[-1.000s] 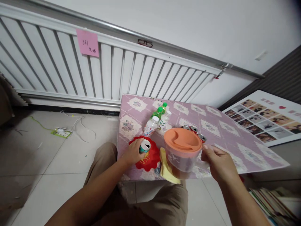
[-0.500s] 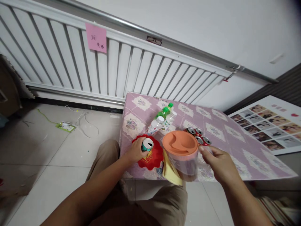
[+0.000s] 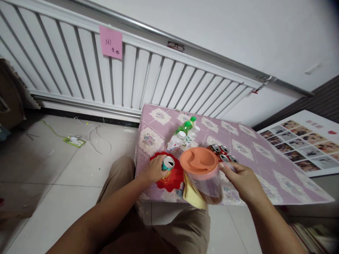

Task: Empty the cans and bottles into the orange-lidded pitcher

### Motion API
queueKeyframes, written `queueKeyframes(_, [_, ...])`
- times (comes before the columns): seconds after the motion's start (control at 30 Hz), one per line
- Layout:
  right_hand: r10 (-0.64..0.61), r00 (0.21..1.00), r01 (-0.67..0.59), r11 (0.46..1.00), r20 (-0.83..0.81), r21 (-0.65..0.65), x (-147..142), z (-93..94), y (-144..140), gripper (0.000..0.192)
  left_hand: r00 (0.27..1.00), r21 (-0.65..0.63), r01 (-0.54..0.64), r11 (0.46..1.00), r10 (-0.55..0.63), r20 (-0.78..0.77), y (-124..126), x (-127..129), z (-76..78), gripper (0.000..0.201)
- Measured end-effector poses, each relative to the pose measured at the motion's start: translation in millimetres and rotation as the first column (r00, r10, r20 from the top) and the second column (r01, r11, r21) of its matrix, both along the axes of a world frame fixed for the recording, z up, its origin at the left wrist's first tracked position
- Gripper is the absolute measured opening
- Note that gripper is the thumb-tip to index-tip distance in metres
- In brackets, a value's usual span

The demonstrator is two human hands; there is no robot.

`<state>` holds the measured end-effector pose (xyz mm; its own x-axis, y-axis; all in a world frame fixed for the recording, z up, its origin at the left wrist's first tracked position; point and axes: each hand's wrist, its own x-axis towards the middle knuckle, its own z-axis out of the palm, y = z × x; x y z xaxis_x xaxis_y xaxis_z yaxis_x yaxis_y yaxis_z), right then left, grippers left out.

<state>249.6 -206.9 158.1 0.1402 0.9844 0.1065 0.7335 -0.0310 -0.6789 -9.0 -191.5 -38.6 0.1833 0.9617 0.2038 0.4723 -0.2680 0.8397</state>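
My left hand is wrapped round a teal drink can with an opened top, over a red scalloped plate. In my right hand is the handle of a clear plastic pitcher with an orange lid. Some brownish liquid shows low in the pitcher. The pitcher is just right of the can, apart from it. A folded yellow cloth lies at the table edge between the plate and the pitcher, partly hidden.
Behind the plate stand a white-capped bottle, another white-capped bottle and green-capped bottles. Several red cans are grouped behind the pitcher. A flowered cloth covers the table; a white radiator runs along the wall.
The pitcher has moved slightly left, closer to the can, with my right hand on its handle. My left hand and the can have barely shifted.
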Motion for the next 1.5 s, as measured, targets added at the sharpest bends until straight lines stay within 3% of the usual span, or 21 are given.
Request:
queueKeyframes(0.4, [0.028, 0.999, -0.027, 0.999, 0.032, -0.021, -7, -0.9, 9, 0.037, 1.000, 0.031, -0.003, 1.000, 0.003, 0.005, 2, 1, -2.4, 0.068])
queueKeyframes(0.83, [0.012, 0.989, 0.005, 0.994, 0.149, -0.113, -6, -1.5, 15, 0.050, 1.000, 0.011, -0.014, 1.000, 0.015, -0.027, 2, 0, -1.4, 0.067])
queueKeyframes(1.13, [0.052, 0.982, -0.035, 0.995, 0.183, -0.095, -7, -3.1, 16, 0.049, 0.999, 0.011, -0.010, 1.000, 0.011, -0.052, 2, 0, -2.0, 0.065])
queueKeyframes(1.5, [0.082, 0.961, -0.039, 0.986, 0.263, -0.165, -18, 1.3, 16, 0.049, 0.998, 0.030, -0.024, 0.999, 0.026, -0.056, 4, 2, -8.4, 0.066])
